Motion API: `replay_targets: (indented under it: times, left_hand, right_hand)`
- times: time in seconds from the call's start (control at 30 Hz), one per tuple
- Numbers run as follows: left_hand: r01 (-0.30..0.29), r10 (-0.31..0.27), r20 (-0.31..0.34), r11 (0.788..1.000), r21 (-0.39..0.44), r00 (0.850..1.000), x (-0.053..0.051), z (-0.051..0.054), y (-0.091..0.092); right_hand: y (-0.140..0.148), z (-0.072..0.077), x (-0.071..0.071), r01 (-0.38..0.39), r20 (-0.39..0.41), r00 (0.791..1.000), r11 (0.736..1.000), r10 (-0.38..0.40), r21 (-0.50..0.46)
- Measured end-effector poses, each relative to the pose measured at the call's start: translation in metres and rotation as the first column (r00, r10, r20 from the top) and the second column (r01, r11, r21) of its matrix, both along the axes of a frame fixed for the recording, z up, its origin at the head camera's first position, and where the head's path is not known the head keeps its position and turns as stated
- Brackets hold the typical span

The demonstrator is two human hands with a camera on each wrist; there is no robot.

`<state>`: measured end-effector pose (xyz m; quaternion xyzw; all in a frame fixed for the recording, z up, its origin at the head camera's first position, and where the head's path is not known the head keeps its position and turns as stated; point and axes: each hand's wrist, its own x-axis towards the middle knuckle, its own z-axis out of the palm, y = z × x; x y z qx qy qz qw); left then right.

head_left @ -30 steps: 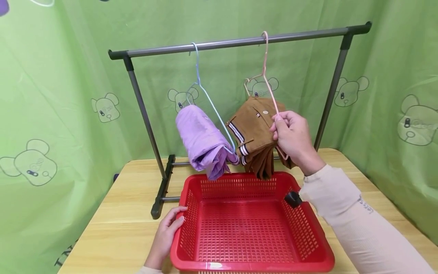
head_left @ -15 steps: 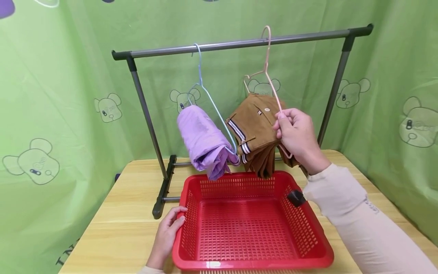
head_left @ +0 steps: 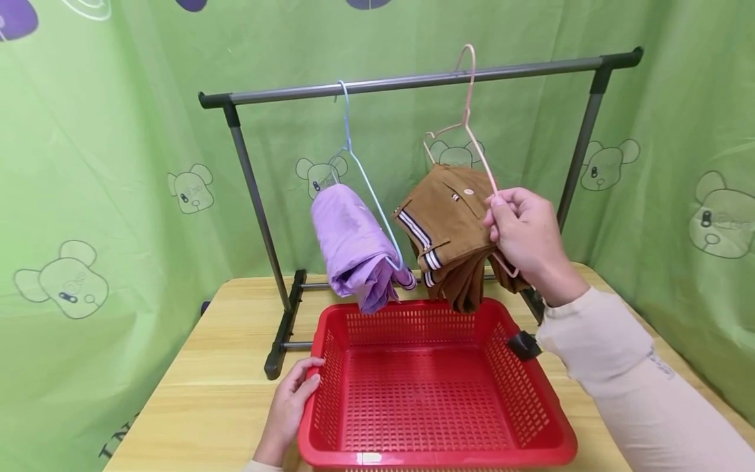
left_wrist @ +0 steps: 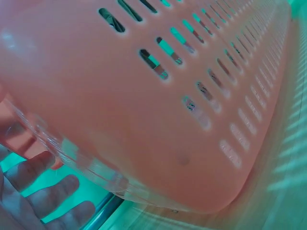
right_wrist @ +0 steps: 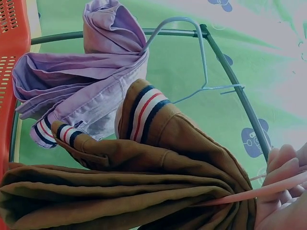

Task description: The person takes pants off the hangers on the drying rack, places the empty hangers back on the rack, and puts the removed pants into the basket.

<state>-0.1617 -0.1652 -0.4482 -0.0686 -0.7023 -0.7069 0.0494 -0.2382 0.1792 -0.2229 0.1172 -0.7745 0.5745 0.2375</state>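
My right hand (head_left: pixel 525 229) pinches the side wire of a pink hanger (head_left: pixel 482 157). Folded brown trousers (head_left: pixel 451 210) with a striped waistband hang over that hanger. The pink hook stands above the rail, its bend still around it; contact cannot be judged. Left of it, a blue hanger (head_left: pixel 371 193) on the rail (head_left: pixel 389 84) carries a folded purple garment (head_left: pixel 350 236), near the trousers in the right wrist view. My left hand (head_left: pixel 287 403) holds the left rim of a red plastic basket (head_left: pixel 436 457); in the left wrist view several fingers (left_wrist: pixel 62 191) show beside the rim.
The rack's dark left foot (head_left: pixel 284 328) stands behind and left of the basket on a wooden table (head_left: pixel 200 367). A black object (head_left: pixel 523 345) shows at the right wrist, over the basket's right rim. Green printed fabric (head_left: pixel 118 164) surrounds the table.
My right hand has shifted slightly right with the pink hanger and brown trousers, and the hook has risen off the rail. My left hand stays at the basket rim.
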Motion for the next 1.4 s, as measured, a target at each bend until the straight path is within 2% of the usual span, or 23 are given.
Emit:
replay_targets:
  times: [0.33, 0.43, 0.53, 0.73, 0.97, 1.07, 1.23, 1.4]
  left_hand:
    - [0.017, -0.018, 0.02, 1.0, 0.019, 1.0, -0.002, -0.001, 0.0]
    - [0.016, -0.017, 0.036, 1.0, 0.011, 0.999, -0.001, 0.002, -0.001]
    - [0.006, -0.006, 0.022, 1.0, -0.005, 1.0, -0.001, 0.006, -0.002]
    - [0.008, -0.008, 0.003, 1.0, 0.014, 1.0, -0.002, 0.014, -0.003]
    - [-0.052, 0.052, -0.001, 0.996, -0.077, 0.999, -0.004, 0.016, -0.006]
    - [-0.073, 0.074, 0.002, 0.991, -0.108, 0.997, -0.006, 0.019, -0.008]
    - [-0.073, 0.069, -0.031, 0.988, -0.138, 0.997, -0.008, 0.027, -0.008]
    - [-0.071, 0.055, -0.09, 0.98, -0.184, 0.994, -0.01, 0.038, -0.008]
  right_hand:
    - [0.005, 0.001, 0.002, 0.004, -0.024, 1.0, 1.0, -0.005, -0.014]
    - [0.007, 0.001, 0.003, -0.019, -0.023, 1.0, 0.999, 0.018, -0.031]
    - [0.009, 0.001, 0.004, -0.025, -0.026, 0.999, 0.999, 0.024, -0.024]
    - [0.014, 0.0, 0.005, -0.015, -0.034, 0.999, 1.0, 0.015, -0.005]
    - [0.019, -0.001, 0.008, -0.018, -0.023, 1.0, 1.0, 0.018, 0.014]
    - [0.021, -0.001, 0.009, -0.046, -0.019, 0.999, 0.999, 0.046, -0.012]
    - [0.027, -0.002, 0.011, -0.089, -0.023, 0.996, 0.994, 0.088, -0.055]
    - [0.03, -0.001, 0.014, -0.075, -0.034, 0.997, 0.997, 0.074, -0.017]
